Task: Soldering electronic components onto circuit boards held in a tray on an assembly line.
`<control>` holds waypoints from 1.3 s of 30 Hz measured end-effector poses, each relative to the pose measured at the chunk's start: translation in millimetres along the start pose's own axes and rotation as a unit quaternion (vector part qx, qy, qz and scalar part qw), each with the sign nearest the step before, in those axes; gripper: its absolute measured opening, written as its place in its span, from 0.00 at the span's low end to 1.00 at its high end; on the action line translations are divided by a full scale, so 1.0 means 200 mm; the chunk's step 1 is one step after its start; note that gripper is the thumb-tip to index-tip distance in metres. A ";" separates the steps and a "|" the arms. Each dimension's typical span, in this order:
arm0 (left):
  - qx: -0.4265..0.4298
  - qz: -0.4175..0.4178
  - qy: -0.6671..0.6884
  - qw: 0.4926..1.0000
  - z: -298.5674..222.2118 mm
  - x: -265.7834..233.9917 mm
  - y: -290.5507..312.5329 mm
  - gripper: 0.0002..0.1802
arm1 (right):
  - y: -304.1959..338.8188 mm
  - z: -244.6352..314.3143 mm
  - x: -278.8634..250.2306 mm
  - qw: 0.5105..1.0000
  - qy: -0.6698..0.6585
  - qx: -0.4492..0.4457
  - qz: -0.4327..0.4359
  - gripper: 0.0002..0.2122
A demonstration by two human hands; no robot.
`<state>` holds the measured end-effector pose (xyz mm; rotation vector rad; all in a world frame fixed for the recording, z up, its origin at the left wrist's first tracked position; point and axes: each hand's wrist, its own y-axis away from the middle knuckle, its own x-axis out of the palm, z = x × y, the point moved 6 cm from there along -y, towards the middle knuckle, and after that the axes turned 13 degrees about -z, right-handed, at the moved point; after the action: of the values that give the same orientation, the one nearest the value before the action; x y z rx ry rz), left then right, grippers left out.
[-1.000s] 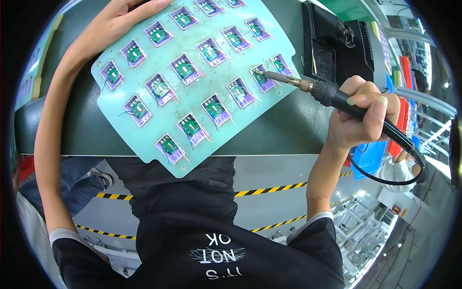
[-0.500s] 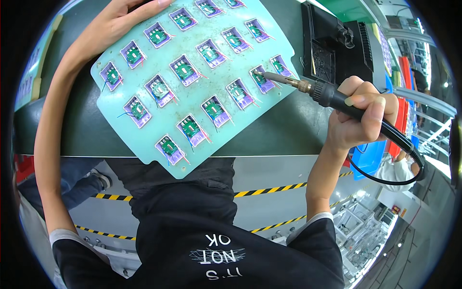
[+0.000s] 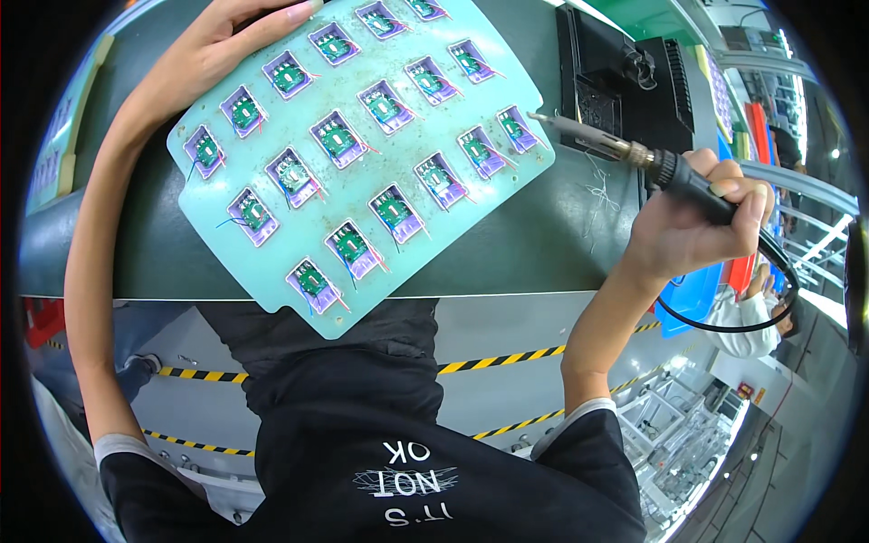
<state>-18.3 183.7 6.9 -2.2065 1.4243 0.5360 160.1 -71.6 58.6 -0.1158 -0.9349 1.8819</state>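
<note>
My right hand (image 3: 701, 213) is closed around the black handle of a soldering iron (image 3: 652, 163). The iron's tip points left, just above and beside the far-right pocket of a pale green tray (image 3: 299, 244). Rows of small purple housings (image 3: 441, 184) sit in the tray's cutouts, each with a green circuit board (image 3: 337, 140) and mostly thin red or blue wires. At the tray's far left edge lies my left hand (image 3: 231, 45), thumb stretched along the edge. Its other fingers are partly cut off by the top of the picture.
A black soldering stand (image 3: 593, 90) with a dark box is on the dark green table (image 3: 507, 262), to the tray's right. Thin wire strands (image 3: 599, 185) lie below it. A blue bin (image 3: 692, 303) is beyond the right arm; another tray (image 3: 68, 136) stands far left.
The soldering iron has moved right and slightly away, from over a housing to the tray's right edge. The tray has shifted slightly left. My left hand stays at its edge.
</note>
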 end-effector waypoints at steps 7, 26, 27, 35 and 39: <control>-0.014 -0.005 0.009 1.000 0.01 0.00 0.01 0.21 | 0.00 -0.02 -0.01 0.998 0.039 0.042 0.018 0.13; 0.046 0.010 0.005 0.999 0.18 0.02 -0.01 0.22 | 0.07 0.02 0.05 0.994 -0.047 -0.047 0.085 0.06; 0.044 0.009 0.003 0.999 0.17 0.03 -0.02 0.22 | 0.06 0.02 0.05 0.993 -0.050 -0.053 0.091 0.06; -0.026 0.007 -0.071 0.997 0.05 0.05 -0.03 0.22 | 0.07 0.03 0.05 0.989 -0.052 -0.026 0.140 0.08; -0.011 -0.008 -0.019 1.000 0.09 0.08 -0.02 0.22 | 0.10 -0.01 0.08 0.980 -0.071 -0.001 0.185 0.07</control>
<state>-9.9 184.5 -15.8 -2.2108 1.3872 0.5887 138.9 -61.6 48.6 -0.1666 -1.0672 2.2557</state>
